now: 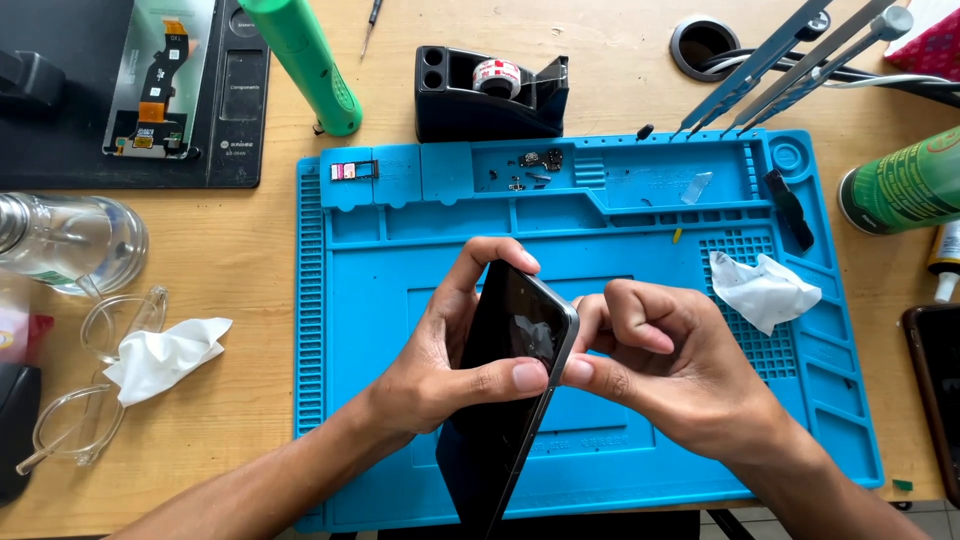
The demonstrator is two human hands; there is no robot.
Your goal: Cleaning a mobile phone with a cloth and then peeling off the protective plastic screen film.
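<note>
Phone (510, 380), tilted on edge over blue mat (400, 250) centre: our left hand (450, 360) grips its body, right hand (660, 370) pinches the right edge w/ fingertips. Keep pressure even, no twisting.

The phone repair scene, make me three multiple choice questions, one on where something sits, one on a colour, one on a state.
1. Where is the crumpled white tissue nearest the right hand?
A. on the blue mat
B. inside the tape dispenser
C. under the eyeglasses

2. What colour is the tape dispenser?
A. green
B. black
C. white

3. How is the phone held?
A. flat on the mat
B. tilted up, gripped by the left hand
C. lying untouched

Answers:
1 A, it lies on the mat's right gridded part.
2 B, its body is black.
3 B, the left fingers wrap its edges while the right hand presses at its side.
</note>
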